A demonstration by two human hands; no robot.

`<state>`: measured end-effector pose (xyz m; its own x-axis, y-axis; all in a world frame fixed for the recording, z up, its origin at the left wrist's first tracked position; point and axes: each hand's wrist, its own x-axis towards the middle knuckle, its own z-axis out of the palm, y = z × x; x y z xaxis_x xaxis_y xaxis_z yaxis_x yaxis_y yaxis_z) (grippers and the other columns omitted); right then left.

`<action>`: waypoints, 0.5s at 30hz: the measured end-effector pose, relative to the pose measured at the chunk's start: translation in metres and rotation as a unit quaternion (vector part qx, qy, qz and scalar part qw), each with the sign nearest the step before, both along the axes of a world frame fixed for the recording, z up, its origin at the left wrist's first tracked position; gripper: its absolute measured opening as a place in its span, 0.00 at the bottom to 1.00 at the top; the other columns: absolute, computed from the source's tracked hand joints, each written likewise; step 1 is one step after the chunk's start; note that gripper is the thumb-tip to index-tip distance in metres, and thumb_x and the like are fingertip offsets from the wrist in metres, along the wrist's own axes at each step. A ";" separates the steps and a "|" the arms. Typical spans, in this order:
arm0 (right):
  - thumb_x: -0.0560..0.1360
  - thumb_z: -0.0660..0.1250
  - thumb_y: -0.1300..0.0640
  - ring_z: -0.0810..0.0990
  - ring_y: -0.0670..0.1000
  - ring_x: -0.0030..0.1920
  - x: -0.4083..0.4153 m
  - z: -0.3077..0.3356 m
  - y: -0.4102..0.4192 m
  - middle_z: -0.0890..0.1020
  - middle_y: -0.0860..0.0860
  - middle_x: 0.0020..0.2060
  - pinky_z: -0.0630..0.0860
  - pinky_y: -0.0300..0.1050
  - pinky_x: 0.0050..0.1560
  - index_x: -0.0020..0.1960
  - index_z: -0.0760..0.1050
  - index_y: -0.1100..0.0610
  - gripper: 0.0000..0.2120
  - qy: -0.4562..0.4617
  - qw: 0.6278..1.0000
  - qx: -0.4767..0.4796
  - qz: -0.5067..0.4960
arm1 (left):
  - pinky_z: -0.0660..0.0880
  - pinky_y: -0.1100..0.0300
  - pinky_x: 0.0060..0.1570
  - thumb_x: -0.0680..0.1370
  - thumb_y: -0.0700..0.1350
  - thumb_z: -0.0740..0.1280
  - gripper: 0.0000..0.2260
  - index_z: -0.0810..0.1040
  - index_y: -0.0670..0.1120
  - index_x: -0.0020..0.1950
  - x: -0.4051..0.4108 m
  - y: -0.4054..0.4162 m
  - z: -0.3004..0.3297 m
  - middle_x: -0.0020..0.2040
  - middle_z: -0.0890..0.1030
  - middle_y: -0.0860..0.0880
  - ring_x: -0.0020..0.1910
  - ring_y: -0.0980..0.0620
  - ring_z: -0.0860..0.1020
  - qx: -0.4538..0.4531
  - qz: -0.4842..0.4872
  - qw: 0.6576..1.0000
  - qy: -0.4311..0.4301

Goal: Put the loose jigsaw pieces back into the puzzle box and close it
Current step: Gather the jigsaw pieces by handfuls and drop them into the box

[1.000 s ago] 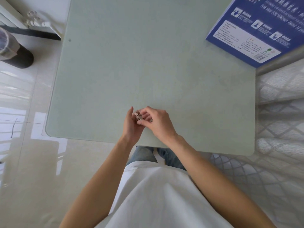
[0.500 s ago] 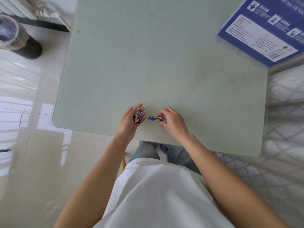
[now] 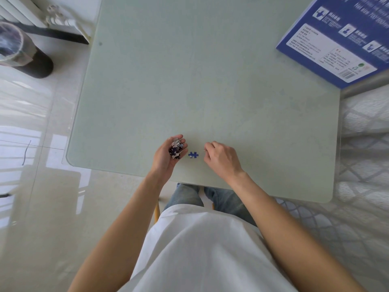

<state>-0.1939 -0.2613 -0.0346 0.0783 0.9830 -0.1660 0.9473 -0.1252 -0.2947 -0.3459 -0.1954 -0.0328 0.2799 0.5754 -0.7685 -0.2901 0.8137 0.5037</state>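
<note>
My left hand (image 3: 168,157) is cupped palm-up at the table's near edge and holds a small heap of dark and white jigsaw pieces (image 3: 176,150). One blue jigsaw piece (image 3: 193,154) lies flat on the table between my hands. Just right of it, my right hand (image 3: 223,159) rests knuckles-up with its fingers curled in. A thin sliver of a piece shows pinched at its fingertips. The blue puzzle box (image 3: 336,39) lies at the far right corner with its printed side up, partly out of frame.
The pale green glass table (image 3: 189,81) has a rounded near-left corner. A black bin (image 3: 19,51) stands on the glossy floor at far left, beside a radiator pipe (image 3: 63,21). Patterned grey bedding (image 3: 362,165) borders the table's right edge.
My hands were together a second ago and have drawn apart. The blue piece now lies bare between them. A dark piece seen at my right fingertips is hidden under the curled fingers.
</note>
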 end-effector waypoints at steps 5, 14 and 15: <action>0.72 0.69 0.58 0.78 0.49 0.34 -0.010 0.011 0.009 0.82 0.50 0.36 0.73 0.41 0.35 0.41 0.79 0.57 0.03 0.222 0.957 0.017 -0.188 | 0.76 0.58 0.49 0.81 0.46 0.54 0.13 0.76 0.43 0.51 0.005 0.002 0.000 0.44 0.79 0.47 0.44 0.51 0.78 -0.022 0.001 0.999 -0.027; 0.71 0.71 0.58 0.68 0.42 0.35 -0.009 0.012 0.006 0.74 0.46 0.40 0.67 0.35 0.38 0.46 0.81 0.54 0.04 0.236 0.951 0.043 -0.194 | 0.77 0.58 0.47 0.81 0.47 0.53 0.13 0.75 0.43 0.52 0.006 0.005 -0.004 0.43 0.78 0.48 0.43 0.51 0.78 -0.049 0.015 0.994 -0.096; 0.71 0.71 0.58 0.70 0.44 0.37 -0.006 0.009 0.003 0.75 0.47 0.41 0.69 0.38 0.39 0.47 0.80 0.55 0.06 0.211 0.961 0.024 -0.177 | 0.77 0.57 0.48 0.81 0.47 0.53 0.13 0.74 0.43 0.52 0.003 0.006 -0.005 0.43 0.78 0.48 0.43 0.51 0.78 -0.045 0.016 0.994 -0.093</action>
<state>-0.2001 -0.2582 -0.0259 0.3453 0.9145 -0.2108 0.6428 -0.3942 -0.6568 -0.3425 -0.1893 -0.0376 0.4048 0.5172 -0.7541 -0.3980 0.8421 0.3639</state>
